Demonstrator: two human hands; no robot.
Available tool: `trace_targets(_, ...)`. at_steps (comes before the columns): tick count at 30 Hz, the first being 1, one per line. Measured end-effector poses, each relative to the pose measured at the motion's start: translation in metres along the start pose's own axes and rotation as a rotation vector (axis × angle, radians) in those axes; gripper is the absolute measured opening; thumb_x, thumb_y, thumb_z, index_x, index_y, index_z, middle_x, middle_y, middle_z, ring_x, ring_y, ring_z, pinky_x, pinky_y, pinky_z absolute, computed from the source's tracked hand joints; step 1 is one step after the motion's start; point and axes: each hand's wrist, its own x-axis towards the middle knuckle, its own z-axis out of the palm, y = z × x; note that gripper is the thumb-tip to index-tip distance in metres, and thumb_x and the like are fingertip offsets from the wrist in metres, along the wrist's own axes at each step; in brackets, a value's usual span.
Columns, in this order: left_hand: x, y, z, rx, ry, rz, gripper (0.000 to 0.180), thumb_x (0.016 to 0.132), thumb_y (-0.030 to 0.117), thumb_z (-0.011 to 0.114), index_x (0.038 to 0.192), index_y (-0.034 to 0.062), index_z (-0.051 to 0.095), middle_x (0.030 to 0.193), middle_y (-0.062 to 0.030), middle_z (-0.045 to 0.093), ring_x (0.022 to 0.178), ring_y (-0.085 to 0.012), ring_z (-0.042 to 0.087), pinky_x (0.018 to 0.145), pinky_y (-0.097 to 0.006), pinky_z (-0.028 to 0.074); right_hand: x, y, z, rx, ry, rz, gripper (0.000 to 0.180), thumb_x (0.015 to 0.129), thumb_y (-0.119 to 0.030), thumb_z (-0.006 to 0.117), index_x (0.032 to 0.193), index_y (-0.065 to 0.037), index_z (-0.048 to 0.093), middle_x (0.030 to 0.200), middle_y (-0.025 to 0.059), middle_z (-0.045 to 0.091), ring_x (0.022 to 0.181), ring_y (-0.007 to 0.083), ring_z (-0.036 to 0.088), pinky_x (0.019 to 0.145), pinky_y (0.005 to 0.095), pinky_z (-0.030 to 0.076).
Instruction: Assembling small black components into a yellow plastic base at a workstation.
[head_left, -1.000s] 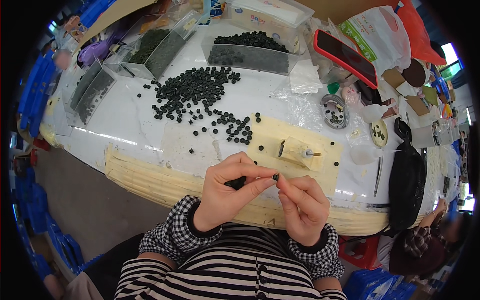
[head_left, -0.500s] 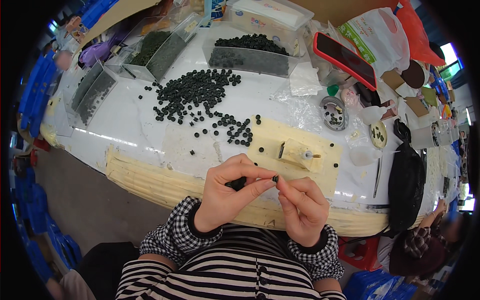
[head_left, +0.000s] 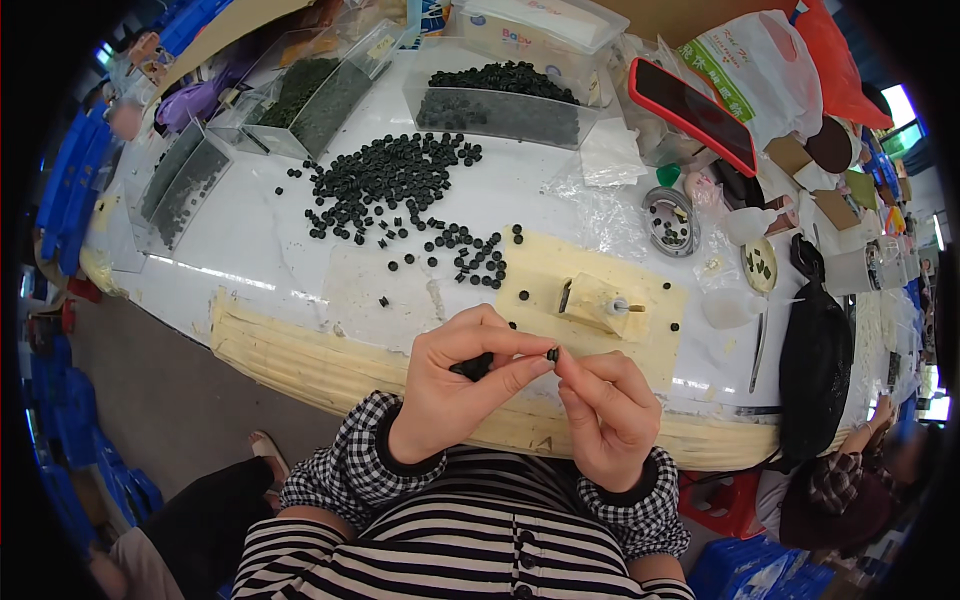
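Observation:
Between the tips of both hands is a small round black part (head_left: 552, 354), grooved like a tiny spool. My left hand (head_left: 460, 375) pinches it with thumb and forefinger, and several more black parts (head_left: 474, 368) show inside its curled fingers. From the other side, the fingertips of my right hand (head_left: 606, 405) close on the same part. Just beyond the hands, a cream block with a small metal pin (head_left: 604, 308) is fixed on a yellowish sheet (head_left: 530, 262). A wide heap of matching black parts (head_left: 385, 178) lies farther left, with loose ones scattered toward the sheet.
Clear bins of black parts (head_left: 500, 115) and dark green pieces (head_left: 305, 100) stand at the back. A red-cased phone (head_left: 692, 115) leans over a box. On the right are a round tin (head_left: 670, 222), tweezers (head_left: 757, 352) and a black bag (head_left: 812, 365). Yellow padding (head_left: 300, 350) lines the near edge.
Both hands keep nearly the same pinch on the small black part. At the lower left, another person's leg and sandalled foot have come into view.

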Motion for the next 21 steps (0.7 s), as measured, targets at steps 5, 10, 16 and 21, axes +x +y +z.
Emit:
trace_targets(5, 0.0009, -0.0008, -0.0004, 0.009, -0.002, 0.001, 0.02, 0.078, -0.003, 0.072, 0.097, 0.0029, 0.072, 0.074, 0.0003, 0.054, 0.065, -0.0055, 0.047, 0.059, -0.019, 0.038, 0.0004, 0.0008, -0.0003, 0.0, -0.003, -0.004, 0.036, 0.075, 0.006, 0.07, 0.11, -0.002, 0.069, 0.084, 0.0077, 0.062, 0.068, 0.0174, 0.056, 0.058, 0.0254, 0.045)
trace_targets(10, 0.0005, 0.0019, -0.0008, 0.007, -0.002, -0.039, 0.019, 0.077, -0.005, 0.072, 0.095, 0.0012, 0.071, 0.072, -0.0012, 0.054, 0.067, -0.008, 0.048, 0.061, -0.021, 0.039, -0.0006, 0.002, 0.0006, 0.01, 0.002, -0.012, 0.037, 0.074, 0.006, 0.07, 0.11, -0.002, 0.069, 0.084, 0.0075, 0.062, 0.068, 0.0174, 0.055, 0.057, 0.0256, 0.045)
trace_targets(16, -0.0004, -0.0018, -0.0015, 0.003, -0.005, -0.013, 0.019, 0.077, -0.004, 0.072, 0.095, 0.0024, 0.072, 0.074, -0.0006, 0.055, 0.066, -0.0065, 0.048, 0.059, -0.02, 0.039, -0.0003, 0.0009, 0.0004, -0.004, -0.021, -0.02, 0.037, 0.074, 0.006, 0.071, 0.111, -0.002, 0.068, 0.084, 0.0074, 0.062, 0.067, 0.0172, 0.055, 0.057, 0.0256, 0.044)
trace_targets(21, 0.0002, -0.0013, -0.0006, 0.009, -0.01, 0.006, 0.019, 0.077, -0.004, 0.073, 0.095, 0.0028, 0.073, 0.075, -0.0002, 0.055, 0.066, -0.0059, 0.048, 0.059, -0.019, 0.039, -0.0019, 0.0017, -0.0013, 0.032, -0.031, -0.004, 0.037, 0.074, 0.006, 0.071, 0.111, -0.002, 0.068, 0.085, 0.0072, 0.062, 0.066, 0.0168, 0.054, 0.057, 0.0256, 0.044)
